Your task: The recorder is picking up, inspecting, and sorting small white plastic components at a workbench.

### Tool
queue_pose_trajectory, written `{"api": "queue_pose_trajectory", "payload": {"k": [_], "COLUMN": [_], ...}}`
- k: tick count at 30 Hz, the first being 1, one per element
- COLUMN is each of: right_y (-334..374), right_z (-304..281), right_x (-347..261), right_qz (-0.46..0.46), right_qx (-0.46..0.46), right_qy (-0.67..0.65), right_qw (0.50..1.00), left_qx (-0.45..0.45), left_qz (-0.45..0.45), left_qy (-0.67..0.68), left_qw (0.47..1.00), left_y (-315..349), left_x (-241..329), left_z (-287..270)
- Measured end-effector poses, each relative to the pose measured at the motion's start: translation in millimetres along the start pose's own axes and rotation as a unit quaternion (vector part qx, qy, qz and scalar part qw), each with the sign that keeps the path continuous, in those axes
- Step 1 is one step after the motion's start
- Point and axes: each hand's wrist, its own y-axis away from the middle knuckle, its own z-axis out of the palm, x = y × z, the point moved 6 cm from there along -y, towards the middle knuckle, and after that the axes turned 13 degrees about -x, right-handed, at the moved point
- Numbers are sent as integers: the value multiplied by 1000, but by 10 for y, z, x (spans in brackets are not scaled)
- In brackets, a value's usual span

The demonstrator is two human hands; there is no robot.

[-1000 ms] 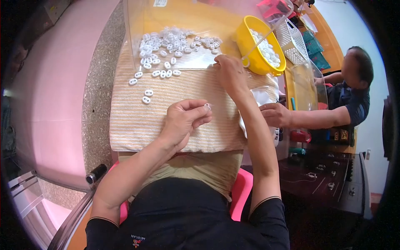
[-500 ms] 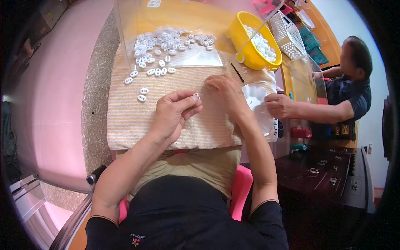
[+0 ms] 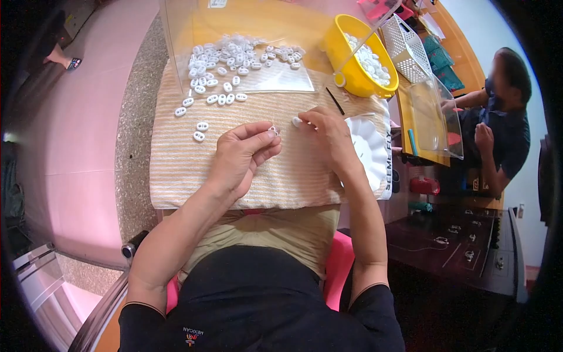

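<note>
My left hand (image 3: 249, 154) is closed, pinching a small white plastic piece with holes (image 3: 273, 131) between thumb and forefinger. To its right, my right hand (image 3: 328, 132) has its fingertips closed on a small rounded white piece (image 3: 297, 121), just above the striped towel (image 3: 246, 190). A short gap separates the two pieces. White oval two-hole pieces (image 3: 229, 58) lie heaped at the far left of the towel. A pair of them (image 3: 201, 131) rests apart, left of my left hand. Beside my right wrist is a white scalloped dish (image 3: 369, 152).
A yellow tub (image 3: 375, 88) of white pieces stands at the far right, near a dark thin stick (image 3: 335, 101). Transparent panels (image 3: 176, 47) rise at the back. A white perforated basket (image 3: 404, 50) is beyond the tub. A co-worker (image 3: 498, 117) sits at the right.
My right fingers now show a rounded white piece at their tips. My left hand has shifted slightly left. The co-worker's hand has withdrawn from the scalloped dish. A foot has appeared at far left.
</note>
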Motion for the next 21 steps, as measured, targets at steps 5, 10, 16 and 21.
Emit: {"api": "queue_pose_trajectory", "payload": {"k": [5, 10, 16, 21], "right_y": [-56, -68, -55, -49], "right_z": [90, 97, 119, 127], "right_x": [-35, -73, -50, -40], "right_qz": [38, 66, 55, 71], "right_qx": [-52, -65, -55, -68], "right_qy": [33, 20, 6, -28], "right_qw": [997, 996, 997, 995], "left_qx": [2, 5, 2, 5], "left_qz": [-3, -3, -4, -4], "left_qy": [0, -1, 0, 1], "left_qw": [1000, 1000, 1000, 1000], "left_y": [-6, -4, -10, -15], "left_x": [-4, 3, -6, -19], "left_z": [-10, -21, -17, -35]}}
